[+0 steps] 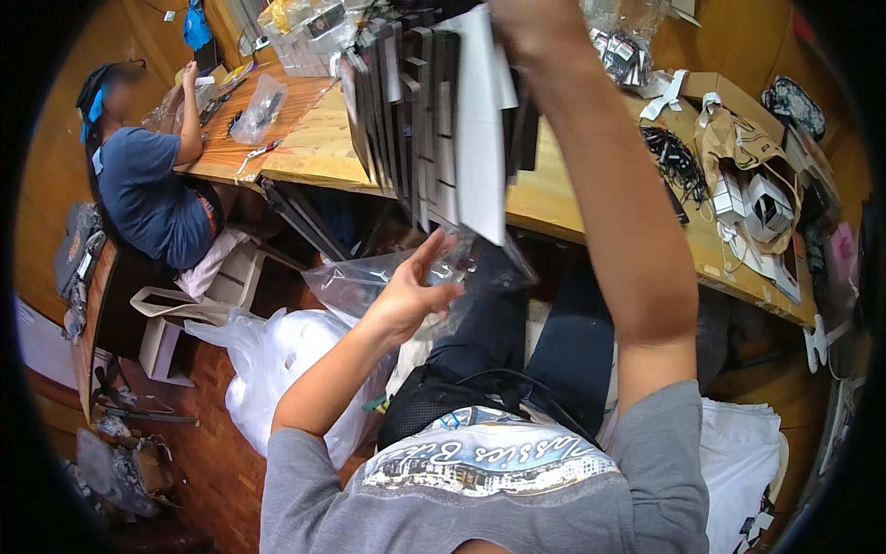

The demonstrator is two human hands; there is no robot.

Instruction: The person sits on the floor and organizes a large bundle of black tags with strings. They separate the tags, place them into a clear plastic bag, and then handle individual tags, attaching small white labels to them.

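Note:
At the top of the view my right hand (531, 28) is raised, partly cut off by the picture's edge, closed on a thick bunch of flat dark and white card-like pieces (420, 120). They hang down close together, a broad white one at the right of the bunch. Just below their lower ends is my left hand (415, 297), thumb and forefinger spread apart. A clear plastic bag (355, 277) lies against and behind that hand, above my lap. Whether the hidden fingers pinch the bag cannot be seen.
A wooden table (309, 125) runs across ahead, with a person (152, 189) seated at its left. Black cables (676, 162) and an opened brown bag with white boxes (752, 185) lie at right. A large white plastic bag (300, 355) stands on the floor at left.

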